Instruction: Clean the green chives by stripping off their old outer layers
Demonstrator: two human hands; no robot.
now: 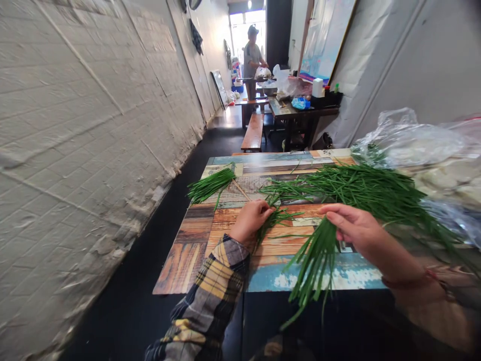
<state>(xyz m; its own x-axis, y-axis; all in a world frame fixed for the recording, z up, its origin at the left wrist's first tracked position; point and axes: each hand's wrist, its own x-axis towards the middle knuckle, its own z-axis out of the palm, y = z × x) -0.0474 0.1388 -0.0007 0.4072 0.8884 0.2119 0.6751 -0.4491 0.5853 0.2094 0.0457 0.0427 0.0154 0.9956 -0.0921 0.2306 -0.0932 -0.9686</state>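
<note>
My right hand [355, 230] pinches a bunch of garlic chives [317, 255] near its upper end, and the long green leaves hang over the table's front edge. My left hand [252, 220] is closed at the middle of the table, with chives [278, 216] sticking out around its fingers; its exact grip is partly hidden. A neat bundle of chives [212, 185] lies at the far left. Thin wooden skewers [239, 188] run from that bundle toward my left hand. A large loose heap of chives [368, 193] covers the table's right side.
The tabletop [195, 265] has a wood-patchwork print. Clear plastic bags [413, 140] stand at the right behind the heap. Further back are a wooden bench [253, 131], a cluttered table [287, 111] and a person [253, 52] handling a bag. A white brick-patterned wall [75, 125] runs along the left.
</note>
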